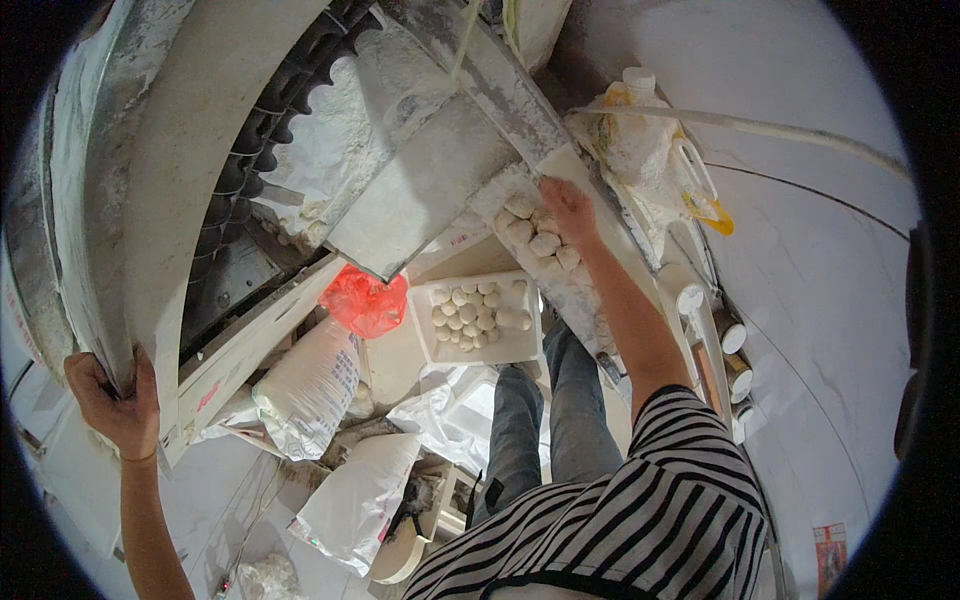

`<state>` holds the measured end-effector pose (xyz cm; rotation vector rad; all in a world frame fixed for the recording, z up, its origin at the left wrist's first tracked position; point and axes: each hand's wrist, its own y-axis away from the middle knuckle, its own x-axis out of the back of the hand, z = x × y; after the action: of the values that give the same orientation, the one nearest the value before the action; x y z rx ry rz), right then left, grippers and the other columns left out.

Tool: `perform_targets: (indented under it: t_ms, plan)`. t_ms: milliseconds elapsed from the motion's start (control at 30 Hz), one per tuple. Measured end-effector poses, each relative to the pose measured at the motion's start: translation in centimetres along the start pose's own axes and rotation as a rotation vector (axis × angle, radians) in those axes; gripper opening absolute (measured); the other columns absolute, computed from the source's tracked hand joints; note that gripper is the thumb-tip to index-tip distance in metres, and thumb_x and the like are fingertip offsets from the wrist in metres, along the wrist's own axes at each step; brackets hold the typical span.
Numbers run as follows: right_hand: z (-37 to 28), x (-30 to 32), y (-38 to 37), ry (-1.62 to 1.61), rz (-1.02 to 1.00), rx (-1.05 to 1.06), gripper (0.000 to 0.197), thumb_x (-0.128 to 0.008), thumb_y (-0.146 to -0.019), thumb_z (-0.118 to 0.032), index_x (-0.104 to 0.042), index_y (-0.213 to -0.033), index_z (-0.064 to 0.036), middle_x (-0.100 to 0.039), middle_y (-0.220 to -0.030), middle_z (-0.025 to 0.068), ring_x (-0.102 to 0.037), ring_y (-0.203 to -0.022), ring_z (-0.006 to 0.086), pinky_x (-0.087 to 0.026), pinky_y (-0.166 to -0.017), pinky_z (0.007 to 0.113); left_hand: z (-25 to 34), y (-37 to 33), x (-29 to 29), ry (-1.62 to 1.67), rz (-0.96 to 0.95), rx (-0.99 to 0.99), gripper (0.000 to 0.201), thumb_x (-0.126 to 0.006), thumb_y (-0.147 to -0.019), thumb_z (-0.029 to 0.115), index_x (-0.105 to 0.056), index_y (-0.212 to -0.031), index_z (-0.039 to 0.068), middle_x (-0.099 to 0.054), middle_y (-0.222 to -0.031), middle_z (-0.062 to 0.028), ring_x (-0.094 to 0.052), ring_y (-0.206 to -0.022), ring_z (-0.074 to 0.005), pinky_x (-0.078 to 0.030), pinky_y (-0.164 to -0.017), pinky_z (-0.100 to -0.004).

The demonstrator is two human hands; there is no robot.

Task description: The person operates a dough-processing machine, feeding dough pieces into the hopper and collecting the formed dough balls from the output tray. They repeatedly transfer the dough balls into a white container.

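At the far left, my left hand (118, 402) is closed round the lower edge of a large pale curved panel (215, 120) on a floured machine. Over at the upper right, my right hand (568, 208) has its fingers curled at a flour-covered ledge, beside several rough dough pieces (545, 243). What sits inside those fingers, if anything, is hidden. Between the two arms, a white tray (480, 359) holds many small round dough balls (466, 313). A flat grey metal plate (425, 180) dusted with flour slopes next to the dough pieces.
Dark toothed rollers (245, 165) run along the panel's inner side, near loose flour (335, 140). A red plastic bag (366, 300) hangs left of the tray. White sacks (312, 390) stand below it. A white jug (640, 145) and a pale hose (770, 127) are at the right.
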<state>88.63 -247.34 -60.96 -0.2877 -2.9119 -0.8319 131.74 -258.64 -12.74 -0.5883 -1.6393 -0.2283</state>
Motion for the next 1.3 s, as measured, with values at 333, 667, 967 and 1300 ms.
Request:
perform_targets:
  t_ms: [333, 667, 967, 1300]
  plan:
    - [3.9, -1.2, -11.6, -0.858, 0.042, -0.38, 0.035, -0.057, -0.095, -0.039, -0.06, -0.102, -0.0045, -0.066, -0.097, 0.0086, -0.064, -0.09, 0.0209, -0.053, -0.083, 0.034, -0.4, 0.3, 0.1, -0.05, -0.026, 0.012, 0.04, -0.075, -0.076, 0.01, -0.035, -0.082, 0.006, -0.03, -0.08, -0.0062, -0.034, -0.073, -0.022, -0.033, -0.07, -0.0296]
    - [-1.2, 0.5, -9.5, -1.294, -0.146, -0.309, 0.028, -0.051, -0.099, -0.032, -0.058, -0.093, -0.0065, -0.063, -0.087, 0.0103, -0.064, -0.089, 0.0271, -0.056, -0.085, 0.039, -1.0, 0.6, 0.2, -0.077, -0.053, -0.022, 0.037, -0.075, -0.08, 0.011, -0.039, -0.085, 0.006, -0.032, -0.08, -0.0046, -0.034, -0.072, -0.0193, -0.033, -0.067, -0.0284]
    - [1.2, 0.7, -10.8, -1.198, -0.204, -0.244, 0.022, -0.054, -0.098, -0.027, -0.058, -0.097, -0.0058, -0.061, -0.082, 0.0075, -0.062, -0.079, 0.0226, -0.055, -0.072, 0.036, -1.1, 0.6, 0.2, -0.071, -0.053, -0.031, 0.036, -0.074, -0.081, 0.016, -0.04, -0.085, 0.006, -0.033, -0.08, -0.0046, -0.036, -0.074, -0.0191, -0.032, -0.068, -0.0288]
    - [1.4, 0.7, -9.9, -1.095, -0.185, -0.222, 0.042, -0.051, -0.087, 0.002, -0.046, -0.128, -0.0044, -0.059, -0.11, 0.0151, -0.062, -0.102, 0.0303, -0.055, -0.084, 0.038, -0.8, 0.3, 0.2, -0.056, -0.037, -0.032, 0.03, -0.072, -0.083, 0.014, -0.044, -0.086, 0.003, -0.036, -0.081, -0.0062, -0.039, -0.074, -0.0212, -0.036, -0.067, -0.0305]
